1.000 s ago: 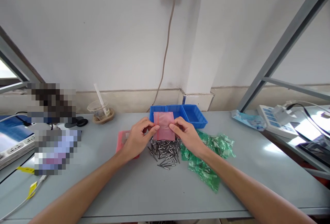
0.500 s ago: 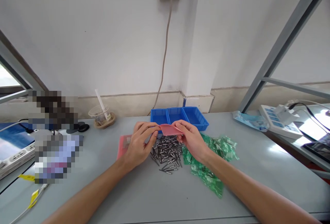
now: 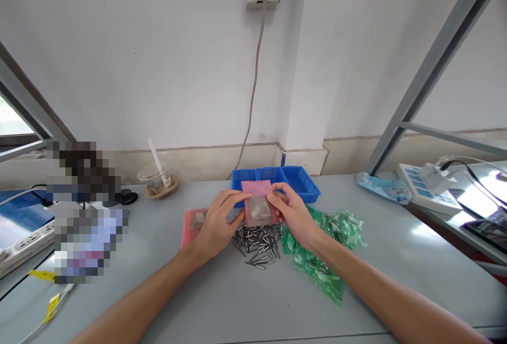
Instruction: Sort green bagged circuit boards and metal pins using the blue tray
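A small pink plastic bag (image 3: 256, 188) with small pale pieces visible inside is held up above a pile of metal pins (image 3: 259, 243). My left hand (image 3: 217, 222) pinches its left edge, the fingertips at the upper side. On the right edge my right hand (image 3: 295, 212) grips it between thumb and fingers. Partly hidden behind my left hand, another pink bag (image 3: 190, 233) lies on the table. Green plastic bags (image 3: 320, 275) with metal parts in them lie beneath and beside my right forearm.
Behind the hands stands a blue tray (image 3: 317, 194) with three compartments. A plastic cup (image 3: 152, 176) with a straw is at the back left. Power strips (image 3: 425, 191) lie at the right and far left, and a blue packet (image 3: 384, 188) lies at the back right.
The held pink bag has turned from lying nearly edge-on to facing me, so its pale contents now show. Both hands stay in about the same place.
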`<state>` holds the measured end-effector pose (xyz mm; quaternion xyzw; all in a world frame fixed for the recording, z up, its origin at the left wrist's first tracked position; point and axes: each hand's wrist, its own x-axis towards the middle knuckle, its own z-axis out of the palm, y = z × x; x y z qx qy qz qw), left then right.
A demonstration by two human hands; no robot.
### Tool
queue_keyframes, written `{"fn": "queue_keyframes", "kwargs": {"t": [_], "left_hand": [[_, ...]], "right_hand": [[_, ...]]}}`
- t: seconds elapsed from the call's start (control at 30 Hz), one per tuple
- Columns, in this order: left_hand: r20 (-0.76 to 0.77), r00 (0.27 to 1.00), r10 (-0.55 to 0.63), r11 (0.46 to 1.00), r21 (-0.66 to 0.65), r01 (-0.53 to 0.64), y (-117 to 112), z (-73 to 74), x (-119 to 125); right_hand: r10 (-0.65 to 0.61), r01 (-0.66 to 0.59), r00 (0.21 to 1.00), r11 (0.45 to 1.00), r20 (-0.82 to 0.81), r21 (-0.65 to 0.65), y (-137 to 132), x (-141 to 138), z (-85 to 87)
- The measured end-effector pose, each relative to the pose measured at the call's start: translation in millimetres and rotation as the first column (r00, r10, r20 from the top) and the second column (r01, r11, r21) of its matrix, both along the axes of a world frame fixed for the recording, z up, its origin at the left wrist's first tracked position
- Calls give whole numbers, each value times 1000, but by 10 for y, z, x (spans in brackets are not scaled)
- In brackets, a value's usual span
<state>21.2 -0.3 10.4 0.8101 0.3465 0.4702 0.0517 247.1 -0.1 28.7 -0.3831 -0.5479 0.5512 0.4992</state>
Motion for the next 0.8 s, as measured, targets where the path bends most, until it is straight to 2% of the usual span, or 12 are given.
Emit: {"fn": "queue_keyframes", "kwargs": {"t": [0.13, 0.3, 0.47, 0.67, 0.8], "left_hand": [[41, 999, 31, 996, -90, -28, -5, 17, -5], [168, 981, 99, 977, -205, -64, 12, 9, 10], [231, 969, 91, 963, -268, -27, 64, -20, 27], [221, 973, 74, 970, -243, -19, -11, 40, 54], [118, 992, 43, 992, -125, -28, -108, 68, 88]], "right_hand": [[-4, 5, 1000, 1000, -29, 23, 5, 5, -8], [25, -26, 999, 998, 28, 60, 21, 9, -22], [-42, 28, 988, 995, 148, 97, 12, -20, -44], [-14, 13, 1000, 998, -12, -69, -7, -45, -32], [-37, 35, 999, 998, -29, -56, -4, -16, -2]]}}
